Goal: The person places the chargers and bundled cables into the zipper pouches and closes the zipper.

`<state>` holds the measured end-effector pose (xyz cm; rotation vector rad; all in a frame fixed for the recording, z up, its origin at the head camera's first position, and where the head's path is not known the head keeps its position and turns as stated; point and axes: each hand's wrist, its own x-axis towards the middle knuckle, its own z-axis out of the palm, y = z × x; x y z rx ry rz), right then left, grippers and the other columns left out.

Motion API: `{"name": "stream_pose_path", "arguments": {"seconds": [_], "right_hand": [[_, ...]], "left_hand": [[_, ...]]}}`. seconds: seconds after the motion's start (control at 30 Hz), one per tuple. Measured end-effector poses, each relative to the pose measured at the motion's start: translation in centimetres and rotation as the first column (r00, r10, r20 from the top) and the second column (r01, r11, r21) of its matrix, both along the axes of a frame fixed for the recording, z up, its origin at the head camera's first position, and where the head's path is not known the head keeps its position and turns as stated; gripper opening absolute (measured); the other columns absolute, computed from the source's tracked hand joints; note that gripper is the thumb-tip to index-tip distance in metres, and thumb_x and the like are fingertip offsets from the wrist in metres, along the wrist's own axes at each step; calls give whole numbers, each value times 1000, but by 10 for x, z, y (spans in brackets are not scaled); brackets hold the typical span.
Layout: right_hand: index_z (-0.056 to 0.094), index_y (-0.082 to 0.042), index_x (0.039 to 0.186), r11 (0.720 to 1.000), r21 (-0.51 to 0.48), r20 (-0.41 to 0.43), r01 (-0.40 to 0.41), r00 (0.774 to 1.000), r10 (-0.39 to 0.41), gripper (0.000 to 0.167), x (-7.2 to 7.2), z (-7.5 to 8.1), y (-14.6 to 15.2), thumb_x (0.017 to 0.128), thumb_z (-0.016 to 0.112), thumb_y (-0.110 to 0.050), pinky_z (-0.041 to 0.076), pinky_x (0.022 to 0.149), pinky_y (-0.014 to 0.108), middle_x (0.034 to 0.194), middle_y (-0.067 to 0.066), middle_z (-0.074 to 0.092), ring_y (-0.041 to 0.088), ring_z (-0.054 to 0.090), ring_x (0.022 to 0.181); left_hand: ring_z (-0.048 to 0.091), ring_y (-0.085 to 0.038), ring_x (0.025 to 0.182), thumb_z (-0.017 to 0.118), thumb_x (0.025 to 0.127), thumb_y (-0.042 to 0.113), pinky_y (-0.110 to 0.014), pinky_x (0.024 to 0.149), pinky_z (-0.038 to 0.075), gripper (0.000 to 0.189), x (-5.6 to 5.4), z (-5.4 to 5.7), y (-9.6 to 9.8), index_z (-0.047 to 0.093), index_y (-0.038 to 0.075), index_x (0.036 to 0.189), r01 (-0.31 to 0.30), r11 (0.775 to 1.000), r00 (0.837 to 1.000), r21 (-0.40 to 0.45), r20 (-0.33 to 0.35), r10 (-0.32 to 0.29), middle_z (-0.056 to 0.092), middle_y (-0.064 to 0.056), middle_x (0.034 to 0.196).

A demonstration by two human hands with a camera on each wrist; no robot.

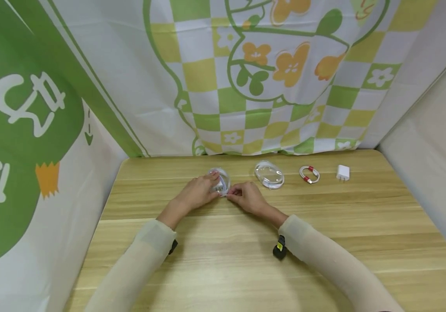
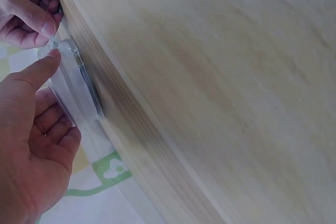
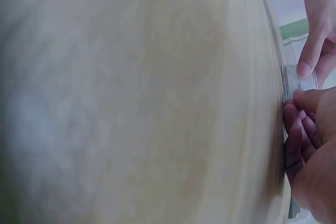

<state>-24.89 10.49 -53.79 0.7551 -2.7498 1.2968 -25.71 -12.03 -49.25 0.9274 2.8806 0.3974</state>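
Observation:
A round clear plastic case (image 1: pixel 224 178) lies on the wooden table, something white showing inside it. My left hand (image 1: pixel 198 192) grips it from the left, thumb at the near side and fingers over the far side. In the left wrist view, the side wall of the case (image 2: pixel 73 82) shows between that hand's thumb and fingers. My right hand (image 1: pixel 249 197) pinches the near right edge of the case between thumb and forefinger. The right wrist view shows the two thumbs close together at the case (image 3: pixel 294 80). What exactly the right fingertips pinch is hidden.
Right of the hands lies a second round, clear plastic piece (image 1: pixel 269 174). Farther right are a coiled white cable (image 1: pixel 304 177) with red ties and a white charger plug (image 1: pixel 343 172). A patterned curtain (image 1: pixel 203 117) hangs along the table's back edge.

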Motion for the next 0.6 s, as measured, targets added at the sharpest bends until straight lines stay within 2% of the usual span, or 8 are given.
{"name": "stream_pose_path", "arguments": {"seconds": [0.3, 0.47, 0.6], "right_hand": [[80, -5, 88, 999, -33, 10, 33, 999, -33, 6, -6, -3, 10, 93, 81, -8, 55, 65, 21, 81, 3, 77, 5, 64, 70], [78, -4, 90, 998, -41, 57, 49, 997, -46, 7, -9, -1, 13, 95, 80, -9, 54, 63, 20, 80, 3, 75, 5, 62, 68], [76, -2, 92, 996, -70, 108, 53, 993, -45, 8, -13, -1, 13, 97, 77, -8, 54, 54, 21, 77, 4, 73, 6, 61, 59]], "left_hand": [[49, -41, 145, 71, 103, 35, -54, 116, 46, 64, -3, 0, -2, 51, -2, 151, 30, 999, 1000, 12, -6, -30, 43, -20, 162], [47, -40, 147, 68, 105, 35, -56, 117, 45, 63, -4, -1, -3, 50, -1, 152, 34, 999, 999, -4, 2, -34, 41, -19, 163], [48, -40, 146, 67, 105, 35, -57, 116, 45, 62, -4, -2, -4, 50, -1, 153, 40, 999, 999, -9, 0, -40, 42, -19, 163]]}}
